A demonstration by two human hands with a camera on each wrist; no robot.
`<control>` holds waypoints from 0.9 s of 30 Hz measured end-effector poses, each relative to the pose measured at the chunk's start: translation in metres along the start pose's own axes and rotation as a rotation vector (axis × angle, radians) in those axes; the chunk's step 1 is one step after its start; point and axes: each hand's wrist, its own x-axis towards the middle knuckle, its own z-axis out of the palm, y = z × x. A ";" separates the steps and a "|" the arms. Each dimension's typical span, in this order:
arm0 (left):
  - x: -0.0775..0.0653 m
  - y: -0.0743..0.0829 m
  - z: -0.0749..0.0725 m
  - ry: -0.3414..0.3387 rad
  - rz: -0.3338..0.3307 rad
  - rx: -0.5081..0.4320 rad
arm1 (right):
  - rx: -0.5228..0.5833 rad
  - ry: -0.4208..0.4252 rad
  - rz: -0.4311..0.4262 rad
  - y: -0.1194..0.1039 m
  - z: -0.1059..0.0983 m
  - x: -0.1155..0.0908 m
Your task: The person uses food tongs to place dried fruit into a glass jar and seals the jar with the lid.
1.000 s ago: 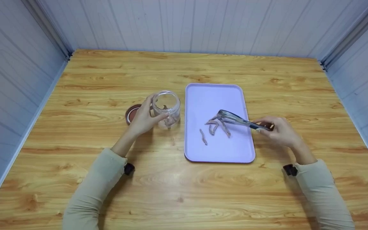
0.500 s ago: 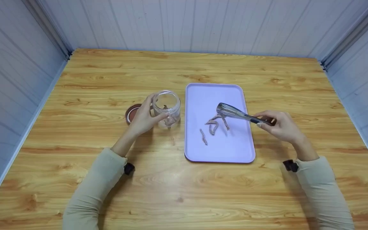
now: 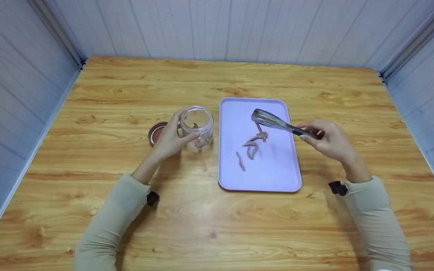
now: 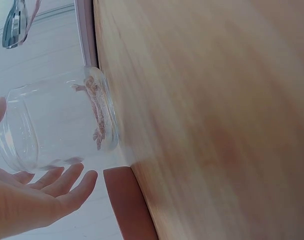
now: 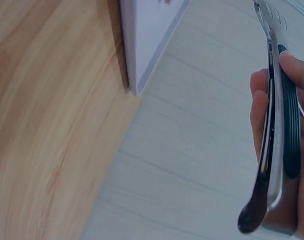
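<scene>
My left hand [image 3: 171, 140] holds a clear jar [image 3: 206, 136] around its side, thumb across the front. The jar stands upright and uncapped on the table, with brown wrinkled strips [image 4: 95, 107] at its bottom. My right hand [image 3: 328, 141] grips metal tongs [image 3: 277, 122] by their dark handles, their two arms pressed close together. From the tongs' head a thin brown strip [image 3: 259, 128] hangs over the lilac tray [image 3: 273, 177]. Several more strips [image 3: 252, 150] lie on the tray's middle and left part.
A reddish-brown lid [image 3: 156, 132] lies on the wooden table [image 3: 187, 233] left of the jar, partly behind my left hand. White panel walls [image 3: 209, 30] enclose the table at the back and both sides.
My right hand has moved the tongs up and slightly left over the tray, carrying a strip away from the others. My left hand and the jar have stayed in place.
</scene>
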 end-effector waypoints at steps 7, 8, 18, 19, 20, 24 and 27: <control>0.000 0.001 0.000 0.001 -0.004 -0.010 | 0.004 0.036 -0.037 0.024 0.010 0.011; 0.000 0.001 0.000 0.001 -0.006 -0.009 | 0.004 0.043 -0.041 0.026 0.012 0.013; 0.000 0.000 0.000 0.000 0.013 -0.015 | 0.040 0.058 -0.109 -0.006 0.022 0.030; 0.000 0.000 0.000 -0.001 0.012 -0.012 | 0.042 0.052 -0.110 -0.012 0.022 0.031; 0.000 0.000 0.000 -0.001 0.012 -0.011 | 0.040 0.047 -0.115 -0.018 0.023 0.032; 0.000 0.000 0.001 0.004 0.014 -0.007 | 0.043 0.027 -0.121 -0.030 0.025 0.037; 0.000 -0.001 0.001 0.009 0.019 -0.013 | 0.045 0.030 -0.151 -0.034 0.028 0.041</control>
